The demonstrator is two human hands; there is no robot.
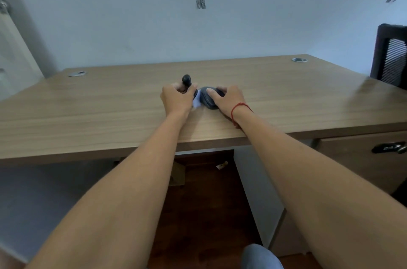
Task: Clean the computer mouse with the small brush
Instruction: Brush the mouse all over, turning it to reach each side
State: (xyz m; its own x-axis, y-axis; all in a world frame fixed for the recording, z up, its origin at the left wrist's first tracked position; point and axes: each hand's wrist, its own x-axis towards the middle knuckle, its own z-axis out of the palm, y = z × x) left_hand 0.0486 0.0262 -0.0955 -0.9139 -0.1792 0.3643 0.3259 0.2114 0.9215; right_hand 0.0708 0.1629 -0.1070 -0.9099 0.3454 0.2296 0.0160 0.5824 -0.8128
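Left fingers (189, 88) wrapped around brush (186, 81), right fingers (211, 92) clasping mouse (208, 100) on desk (110, 101).

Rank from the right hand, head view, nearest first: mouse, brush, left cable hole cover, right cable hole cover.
1. Mouse: under the right hand, touching it.
2. Brush: just beyond the mouse, in the left hand's grip, pale bristles against the mouse.
3. Right cable hole cover: back right of the desk.
4. Left cable hole cover: back left, farthest.

Head view, downward onto desk (110, 114)
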